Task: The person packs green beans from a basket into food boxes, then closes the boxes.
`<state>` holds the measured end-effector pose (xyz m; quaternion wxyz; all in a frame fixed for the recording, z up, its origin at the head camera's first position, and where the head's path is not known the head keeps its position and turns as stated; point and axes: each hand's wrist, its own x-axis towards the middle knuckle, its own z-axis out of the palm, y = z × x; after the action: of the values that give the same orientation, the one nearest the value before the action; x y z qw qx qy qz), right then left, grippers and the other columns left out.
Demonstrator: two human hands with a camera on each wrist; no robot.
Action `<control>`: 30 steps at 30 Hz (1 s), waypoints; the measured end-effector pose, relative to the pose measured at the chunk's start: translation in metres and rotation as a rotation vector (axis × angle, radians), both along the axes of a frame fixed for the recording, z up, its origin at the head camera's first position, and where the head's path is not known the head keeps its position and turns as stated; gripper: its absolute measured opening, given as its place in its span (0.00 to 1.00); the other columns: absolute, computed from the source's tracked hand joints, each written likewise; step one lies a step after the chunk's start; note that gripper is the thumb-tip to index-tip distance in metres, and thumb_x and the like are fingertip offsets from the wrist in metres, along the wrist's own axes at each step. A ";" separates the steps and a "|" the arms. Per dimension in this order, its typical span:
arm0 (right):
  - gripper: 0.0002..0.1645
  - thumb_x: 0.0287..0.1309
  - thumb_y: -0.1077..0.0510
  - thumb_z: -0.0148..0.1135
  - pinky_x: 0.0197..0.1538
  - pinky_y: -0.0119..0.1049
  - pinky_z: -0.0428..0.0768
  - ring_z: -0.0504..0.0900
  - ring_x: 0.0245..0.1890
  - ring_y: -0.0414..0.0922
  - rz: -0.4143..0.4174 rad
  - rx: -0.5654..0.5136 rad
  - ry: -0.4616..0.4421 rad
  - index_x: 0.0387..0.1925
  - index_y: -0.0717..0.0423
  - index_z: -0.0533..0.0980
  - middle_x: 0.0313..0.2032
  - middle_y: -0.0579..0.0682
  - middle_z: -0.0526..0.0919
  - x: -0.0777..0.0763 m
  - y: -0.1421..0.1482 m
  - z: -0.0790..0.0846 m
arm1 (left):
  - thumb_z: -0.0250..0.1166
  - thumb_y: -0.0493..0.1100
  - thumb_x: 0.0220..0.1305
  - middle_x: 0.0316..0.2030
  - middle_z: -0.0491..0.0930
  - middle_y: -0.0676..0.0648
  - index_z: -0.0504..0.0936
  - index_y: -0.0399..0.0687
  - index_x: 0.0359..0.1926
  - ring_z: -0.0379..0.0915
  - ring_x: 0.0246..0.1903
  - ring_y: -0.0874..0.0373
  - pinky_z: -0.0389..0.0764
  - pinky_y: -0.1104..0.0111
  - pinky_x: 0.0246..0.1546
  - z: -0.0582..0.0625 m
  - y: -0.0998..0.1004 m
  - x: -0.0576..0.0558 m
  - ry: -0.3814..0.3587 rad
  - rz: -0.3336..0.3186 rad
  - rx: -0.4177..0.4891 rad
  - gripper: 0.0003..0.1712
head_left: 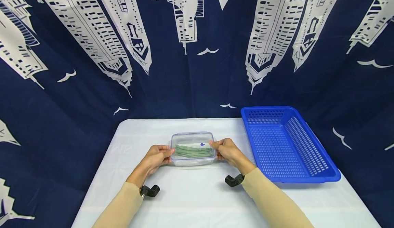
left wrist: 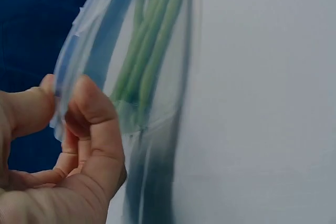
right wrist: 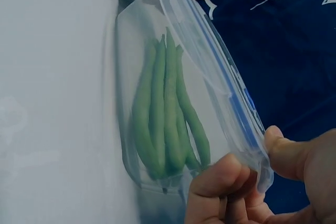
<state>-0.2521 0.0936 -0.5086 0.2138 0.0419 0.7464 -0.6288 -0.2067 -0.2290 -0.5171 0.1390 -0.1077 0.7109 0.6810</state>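
A clear plastic food container stands near the middle of the white table, topped by a see-through lid with a blue-lined rim. Several green beans lie inside it, side by side. At the container's left end my left hand pinches the lid's rim, thumb above and fingers beneath. My right hand pinches the rim at the right end in the same way. In the left wrist view the lid's edge passes between thumb and forefinger.
A blue plastic basket with perforated walls stands at the table's right side. Behind the white tabletop hangs a navy cloth printed with white buildings and birds. Both wrists carry small black cameras.
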 end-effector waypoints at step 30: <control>0.22 0.79 0.52 0.79 0.38 0.34 0.95 0.94 0.39 0.44 -0.154 0.161 0.137 0.51 0.71 0.90 0.50 0.63 0.96 0.006 -0.004 0.006 | 0.84 0.40 0.74 0.59 0.90 0.31 0.90 0.33 0.64 0.92 0.30 0.59 0.95 0.66 0.35 0.019 0.023 0.021 0.144 0.233 -0.300 0.24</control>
<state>-0.2465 0.0894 -0.5029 0.1092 0.0730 0.8019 -0.5828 -0.1857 -0.2065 -0.4978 -0.0095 -0.1594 0.7952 0.5850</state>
